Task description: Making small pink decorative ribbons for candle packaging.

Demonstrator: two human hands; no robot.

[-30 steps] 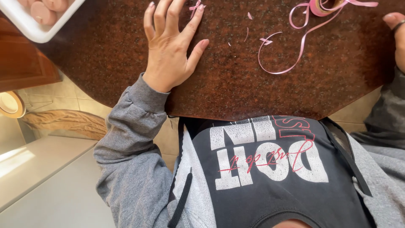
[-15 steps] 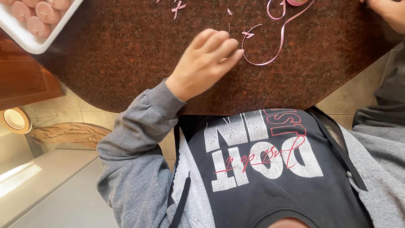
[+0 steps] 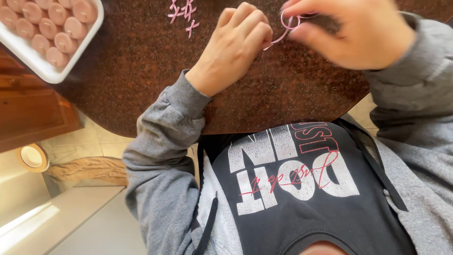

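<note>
The right hand (image 3: pixel 351 30) is blurred, so its fingertips are hard to read, and the top edge cuts off most of the pink ribbon (image 3: pixel 289 26). Both hands meet over the dark speckled tabletop (image 3: pixel 132 85). The left hand (image 3: pixel 236 45) is curled, fingers pinching one end of the ribbon; the right hand grasps its loop from above. A white tray of pink candles (image 3: pixel 47 28) sits at the far left, partly out of view, with small ribbon bows (image 3: pixel 184 12) nearby.
</note>
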